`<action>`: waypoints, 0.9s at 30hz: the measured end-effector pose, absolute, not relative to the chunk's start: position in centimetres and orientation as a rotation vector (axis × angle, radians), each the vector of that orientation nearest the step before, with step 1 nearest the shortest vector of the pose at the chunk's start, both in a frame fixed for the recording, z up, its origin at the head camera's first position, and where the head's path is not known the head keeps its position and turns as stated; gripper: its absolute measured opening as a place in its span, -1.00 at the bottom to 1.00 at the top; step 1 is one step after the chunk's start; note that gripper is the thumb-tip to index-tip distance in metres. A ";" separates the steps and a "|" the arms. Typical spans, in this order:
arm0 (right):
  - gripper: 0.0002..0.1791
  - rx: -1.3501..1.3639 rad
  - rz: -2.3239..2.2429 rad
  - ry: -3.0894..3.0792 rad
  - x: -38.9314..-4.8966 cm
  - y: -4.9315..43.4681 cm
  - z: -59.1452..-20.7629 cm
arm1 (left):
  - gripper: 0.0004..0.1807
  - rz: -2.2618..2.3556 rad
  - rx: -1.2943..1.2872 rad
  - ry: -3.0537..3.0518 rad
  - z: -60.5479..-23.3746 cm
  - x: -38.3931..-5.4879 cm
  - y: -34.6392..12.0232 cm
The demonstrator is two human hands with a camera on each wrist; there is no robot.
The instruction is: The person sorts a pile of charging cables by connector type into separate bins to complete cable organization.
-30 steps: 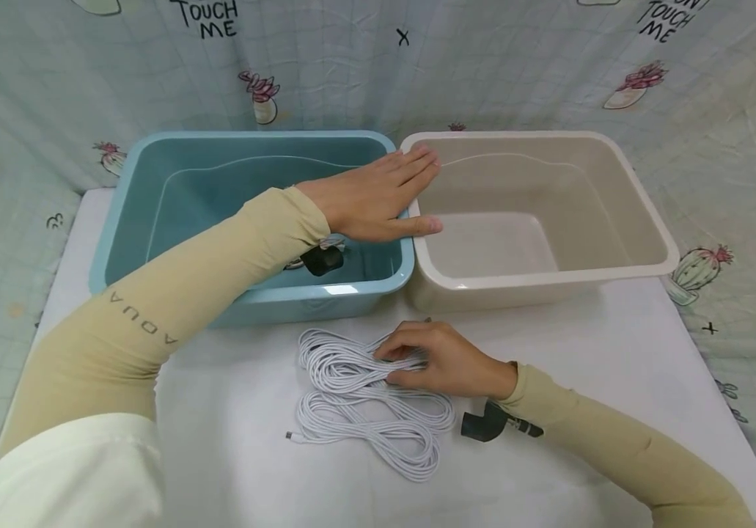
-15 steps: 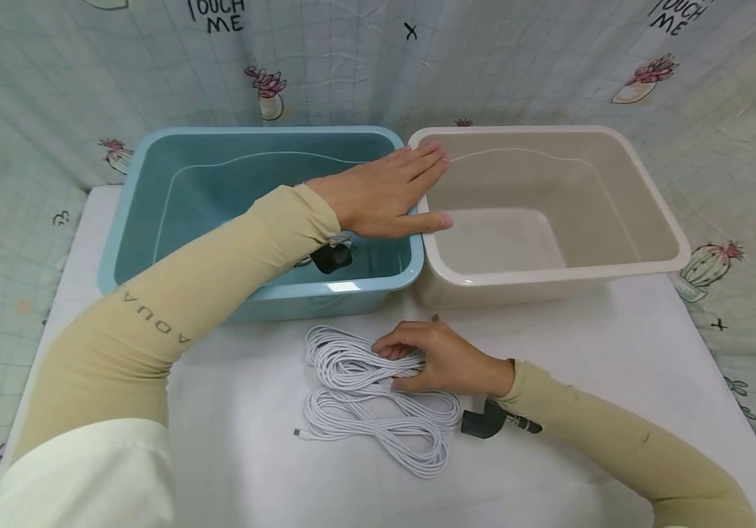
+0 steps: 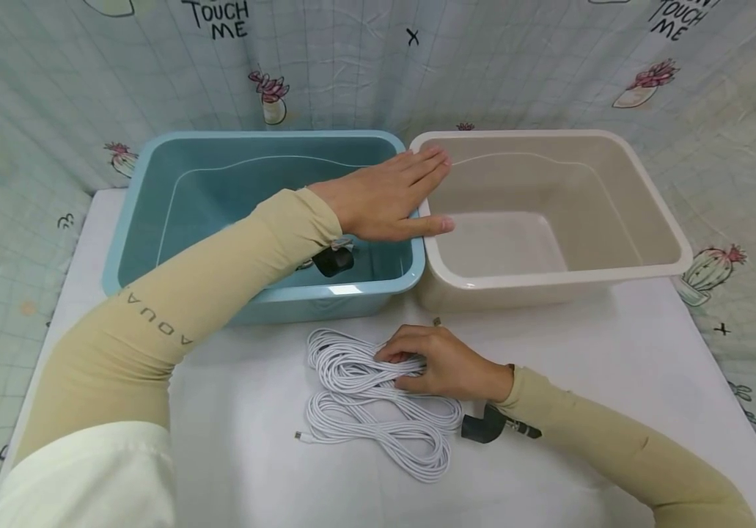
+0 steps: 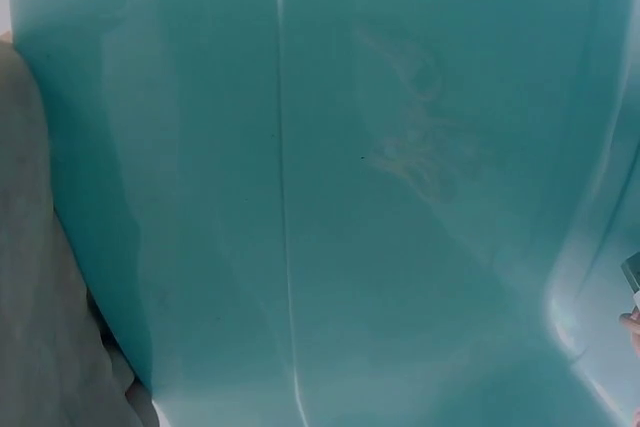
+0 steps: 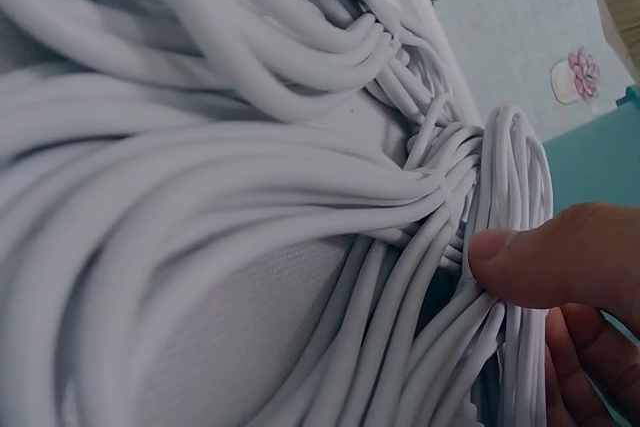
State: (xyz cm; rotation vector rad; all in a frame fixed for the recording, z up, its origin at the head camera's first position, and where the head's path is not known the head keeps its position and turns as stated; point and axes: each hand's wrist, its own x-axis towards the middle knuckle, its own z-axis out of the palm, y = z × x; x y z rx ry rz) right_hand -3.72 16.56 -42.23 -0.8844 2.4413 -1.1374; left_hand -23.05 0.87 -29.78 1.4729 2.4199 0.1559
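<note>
A coiled white cable (image 3: 341, 370) lies in bundled loops on the white table, in front of the two tubs. My right hand (image 3: 446, 363) pinches the upper bundle at its right side. In the right wrist view the thumb (image 5: 545, 265) presses on the gathered strands, with the fingers curled behind them. One small plug (image 3: 298, 435) points left at the lower loops, and another plug end (image 3: 437, 321) shows just behind the right hand. My left hand (image 3: 387, 198) lies flat, fingers straight, across the touching rims of the blue tub (image 3: 325, 292) and the beige tub (image 3: 569, 276).
A black wrist-camera mount (image 3: 483, 425) sits under the right wrist. The left one (image 3: 334, 260) hangs inside the blue tub. A patterned cloth (image 3: 351, 66) hangs behind the tubs and at both sides of the white table (image 3: 239, 440).
The head view has shifted slightly, so everything sits a little further right in the picture. Both hands keep their places on the tub rims and on the cable.
</note>
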 end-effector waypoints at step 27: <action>-0.53 -0.907 -1.069 2.516 -3.7 15.8 -42.3 | 0.02 0.137 1.484 2.432 -29.9 -23.1 0.9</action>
